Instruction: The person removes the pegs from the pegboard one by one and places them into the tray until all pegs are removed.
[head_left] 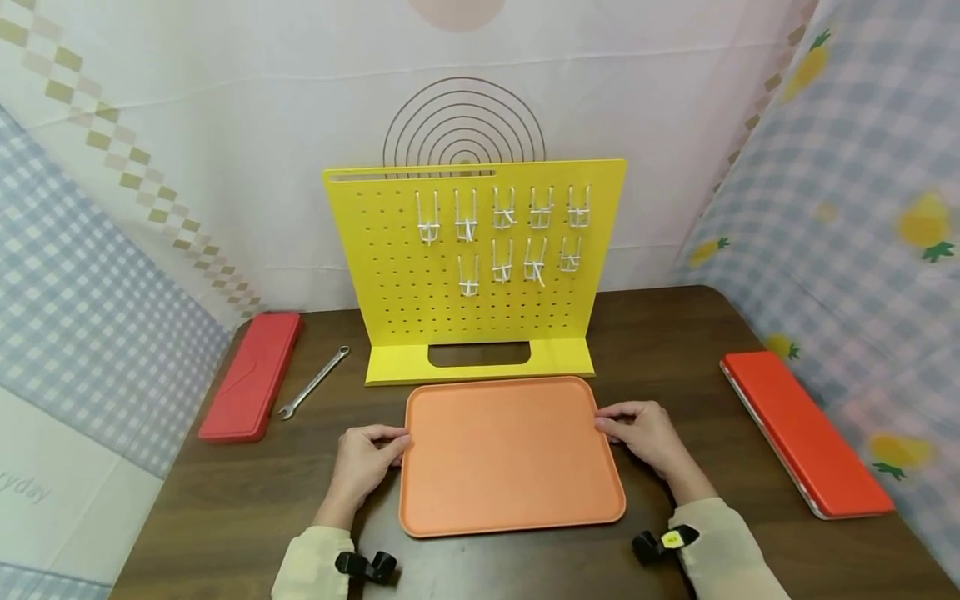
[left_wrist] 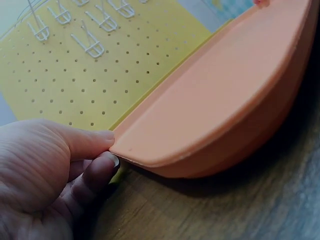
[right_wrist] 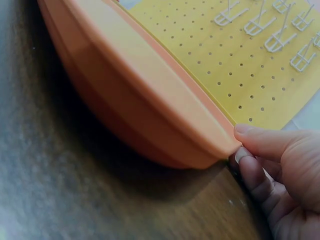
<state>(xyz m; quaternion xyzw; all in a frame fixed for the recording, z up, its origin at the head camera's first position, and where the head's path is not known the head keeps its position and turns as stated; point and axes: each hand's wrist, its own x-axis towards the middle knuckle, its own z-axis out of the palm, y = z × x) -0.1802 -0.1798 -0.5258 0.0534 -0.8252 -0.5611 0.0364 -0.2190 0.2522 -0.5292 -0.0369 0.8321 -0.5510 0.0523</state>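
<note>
An orange serving tray with rounded corners and a raised rim lies between both hands, its face bare. At its left edge my left hand pinches the rim between thumb and fingers; the left wrist view shows the thumb on top and a fingertip below. My right hand pinches the opposite rim in the same way, thumb uppermost in the right wrist view. Just behind the tray stands a yellow pegboard with several white wire hooks hung on its upper part.
On the left of the brown wooden table lie a red case and a silver combination wrench. A red-orange flat box sits along the right edge. Patterned cloth hangs behind and at both sides.
</note>
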